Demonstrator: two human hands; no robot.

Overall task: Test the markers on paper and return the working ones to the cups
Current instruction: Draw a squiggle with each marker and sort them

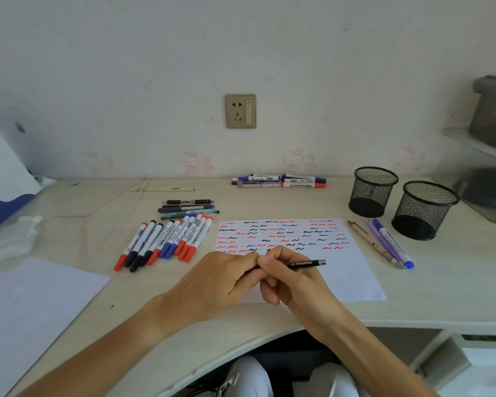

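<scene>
A black pen (pixel 304 263) with white digits lies level across both my hands, just above the lower part of the test paper (pixel 350 270). My right hand (pixel 287 282) grips its middle. My left hand (pixel 221 279) pinches its left end, which is hidden by my fingers. The paper carries several rows of red, blue and black squiggles. Two black mesh cups (pixel 373 191) (pixel 424 210) stand at the right, both with nothing visible inside. A fan of red, black and blue markers (pixel 166 242) lies left of the paper.
Several dark pens (pixel 188 209) lie behind the fan. More markers (pixel 279 181) rest by the wall. Three pens (pixel 384 243) lie between the paper and the nearer cup. A blank sheet (pixel 26 310) covers the desk's left front. A thin cord (pixel 98 207) runs across the left side.
</scene>
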